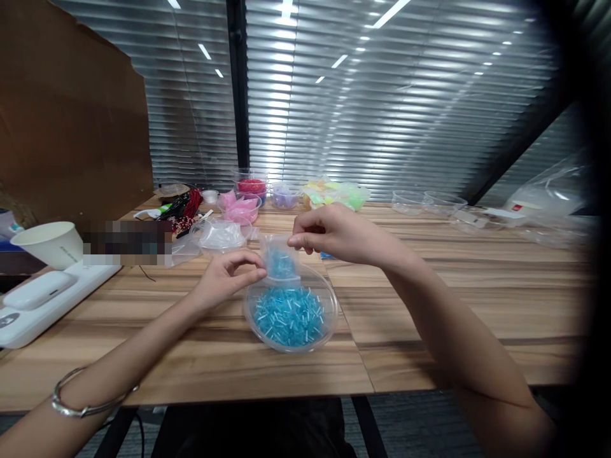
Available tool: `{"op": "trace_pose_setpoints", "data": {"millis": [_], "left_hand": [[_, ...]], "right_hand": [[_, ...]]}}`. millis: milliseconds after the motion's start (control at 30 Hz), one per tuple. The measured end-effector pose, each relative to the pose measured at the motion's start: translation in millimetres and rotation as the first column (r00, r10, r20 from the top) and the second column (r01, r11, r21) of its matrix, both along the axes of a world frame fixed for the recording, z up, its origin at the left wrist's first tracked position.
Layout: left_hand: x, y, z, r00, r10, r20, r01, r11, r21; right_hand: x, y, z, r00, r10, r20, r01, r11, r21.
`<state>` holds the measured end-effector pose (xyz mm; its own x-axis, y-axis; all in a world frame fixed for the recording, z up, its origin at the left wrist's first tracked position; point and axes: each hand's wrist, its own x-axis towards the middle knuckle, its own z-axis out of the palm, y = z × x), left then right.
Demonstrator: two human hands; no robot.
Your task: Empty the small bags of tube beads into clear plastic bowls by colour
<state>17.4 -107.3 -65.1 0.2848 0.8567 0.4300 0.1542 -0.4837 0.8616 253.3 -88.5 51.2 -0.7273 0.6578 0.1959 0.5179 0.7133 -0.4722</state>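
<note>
A clear plastic bag [280,262] with blue tube-shaped pieces inside hangs over the far side of a round clear bowl [331,312]. My left hand [233,272] pinches the bag's left edge between thumb and fingers. At its upper right corner, my right hand [329,234] has thumb and forefinger closed on the bag. Below it, a heap of small blue tubes [289,317] fills the bowl, which rests on the wooden table. The bag's mouth seems to face down toward the heap.
Behind my hands stand tubs of pink packets [239,207], red pieces [251,186] and purple pieces [285,196], with yellow-green bags [334,193] alongside. To the left are a paper cup [50,245] and a white power strip [62,299]. Clear tubs [443,202] line the back right.
</note>
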Motion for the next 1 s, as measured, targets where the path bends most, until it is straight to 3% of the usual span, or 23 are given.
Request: {"op": "trace_pose_setpoints", "data": {"millis": [167,433,667,867,1000], "left_hand": [[1,-4,3.1,0.997,0.002,-0.076,0.001,0.999,0.040],[0,-4,0.8,0.998,-0.002,-0.066,0.008,0.997,0.081],[0,-4,-1.8,0.998,-0.033,-0.052,0.034,0.999,0.032],[1,-4,2.0,0.999,0.017,0.028,-0.016,1.000,-0.019],[1,-3,1.6,0.999,0.016,0.032,-0.015,0.999,-0.044]], "right_hand": [[0,0,0.6,1.000,-0.002,-0.016,0.003,1.000,0.005],[-4,-2,-3.1,0.999,0.021,-0.038,-0.021,1.000,-0.009],[-9,-3,-6.5,1.000,0.026,0.014,-0.027,0.998,0.065],[3,-1,2.4,0.998,-0.055,0.015,0.053,0.992,0.115],[9,0,6.4,0.995,-0.048,0.087,0.040,0.996,0.083]]}}
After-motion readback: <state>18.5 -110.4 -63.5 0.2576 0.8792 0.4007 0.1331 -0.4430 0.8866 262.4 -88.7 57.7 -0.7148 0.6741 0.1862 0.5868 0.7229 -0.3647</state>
